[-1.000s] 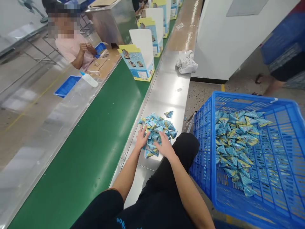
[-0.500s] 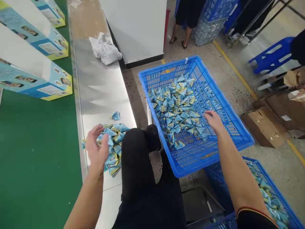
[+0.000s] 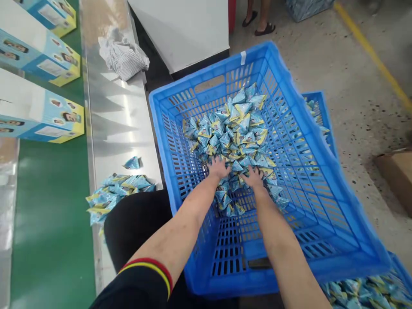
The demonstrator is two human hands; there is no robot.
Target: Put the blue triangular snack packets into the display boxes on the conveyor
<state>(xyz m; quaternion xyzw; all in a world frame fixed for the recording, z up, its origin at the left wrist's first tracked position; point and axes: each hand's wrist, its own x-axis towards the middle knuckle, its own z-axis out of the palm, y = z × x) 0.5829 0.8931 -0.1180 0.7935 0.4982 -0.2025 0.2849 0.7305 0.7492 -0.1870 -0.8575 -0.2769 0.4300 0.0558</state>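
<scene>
Both my hands reach down into a blue plastic crate [image 3: 206, 283] that holds a heap of small blue-and-yellow pyramid-shaped packets [image 3: 225, 139]. My left hand [image 3: 219, 168] rests on the heap near its left side, fingers spread. To its right, my right hand [image 3: 253, 177] touches the packets with its fingers apart too. Neither hand has a packet visibly gripped, though some fingertips are partly hidden among the packets. On the metal ledge to my left lies a pile of the same packets [image 3: 116, 195], with one loose packet [image 3: 132, 163] just beyond it.
Printed boxes [image 3: 61, 113] stand along the green conveyor belt [image 3: 51, 214] at left. A striped cloth [image 3: 124, 56] lies on the metal ledge [image 3: 109, 107]. Other packet-filled crates [image 3: 325, 116] sit below, at right. A cardboard box [image 3: 395, 176] and a person's feet [image 3: 264, 29] are farther off.
My left hand has gone from the packet pile on the ledge into the crate. My right hand has moved onto the heap. The view has turned toward the crate, which appears larger.
</scene>
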